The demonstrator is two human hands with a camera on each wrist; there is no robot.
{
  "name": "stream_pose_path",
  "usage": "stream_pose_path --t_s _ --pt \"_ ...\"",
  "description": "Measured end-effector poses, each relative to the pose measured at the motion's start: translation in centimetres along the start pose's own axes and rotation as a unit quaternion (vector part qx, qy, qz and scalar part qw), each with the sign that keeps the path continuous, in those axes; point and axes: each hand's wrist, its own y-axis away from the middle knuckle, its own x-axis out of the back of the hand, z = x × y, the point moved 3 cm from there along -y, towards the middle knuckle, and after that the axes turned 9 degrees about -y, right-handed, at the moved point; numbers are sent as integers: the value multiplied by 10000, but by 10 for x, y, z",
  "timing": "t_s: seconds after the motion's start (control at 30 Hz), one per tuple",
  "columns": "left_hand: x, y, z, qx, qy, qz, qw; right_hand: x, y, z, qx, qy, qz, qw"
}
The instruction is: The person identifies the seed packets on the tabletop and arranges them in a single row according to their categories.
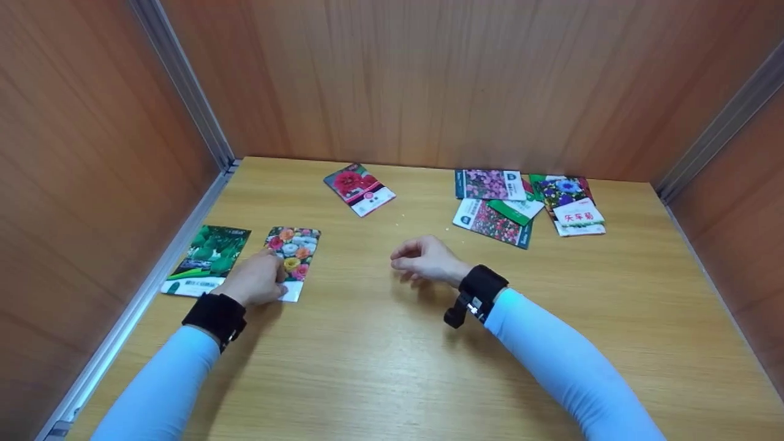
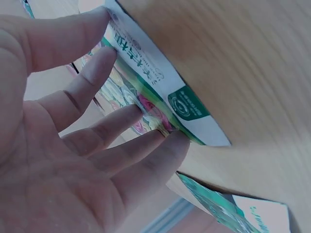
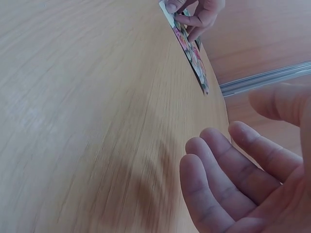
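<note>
My left hand point(image 1: 257, 278) rests on a seed packet with a picture of multicoloured flowers point(image 1: 295, 251). In the left wrist view, the fingers reach fairly straight onto the packet point(image 2: 167, 92), and the thumb touches near its white end. The packet appears flat on the table. Just left of it lies a green seed packet point(image 1: 211, 257), partly behind the hand. Over the middle of the table, my right hand point(image 1: 429, 260) hovers with loosely bent fingers and nothing between them; in the right wrist view its fingers point(image 3: 218, 165) are apart from the thumb.
A red-flower packet point(image 1: 360, 188) lies at the back. Toward the back right are overlapping packets, including a pink-flower one point(image 1: 487, 184), and another group with a blue-flower packet point(image 1: 560, 191). Wooden panels point(image 1: 429, 79) wall the table point(image 1: 367, 367) at the back and sides.
</note>
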Motion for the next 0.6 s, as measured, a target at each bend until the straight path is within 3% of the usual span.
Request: stream_pose_path --t_s 0.3,0.6 --pt "1 4 -14 95 112 -18 9999 1 2 0 -28 76 7 10000" --pt "5 1 -17 126 255 -131 9995 2 2 3 61 20 75 10000"
